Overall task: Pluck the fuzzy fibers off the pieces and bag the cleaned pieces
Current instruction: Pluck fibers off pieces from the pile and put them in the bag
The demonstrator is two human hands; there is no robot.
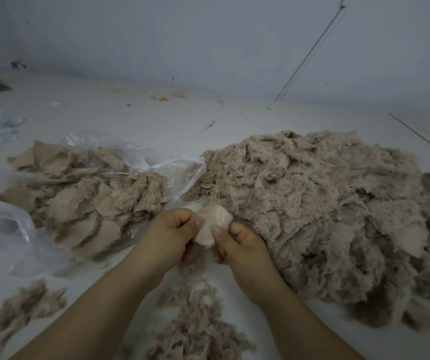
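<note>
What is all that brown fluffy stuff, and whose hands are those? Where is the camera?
The camera sits on a person's head and looks down, so you see that person's own two arms reaching out. The left hand and the right hand both pinch one small, round, pale beige fabric piece between them. The job is to pull the fuzz off such pieces. On the right lies a big heap of fuzzy beige pieces, probably waiting for their turn. On the left is a clear plastic bag holding smoother beige pieces, likely the cleaned ones. Near the arms, loose tufts of brownish fluff lie on the white table.
</note>
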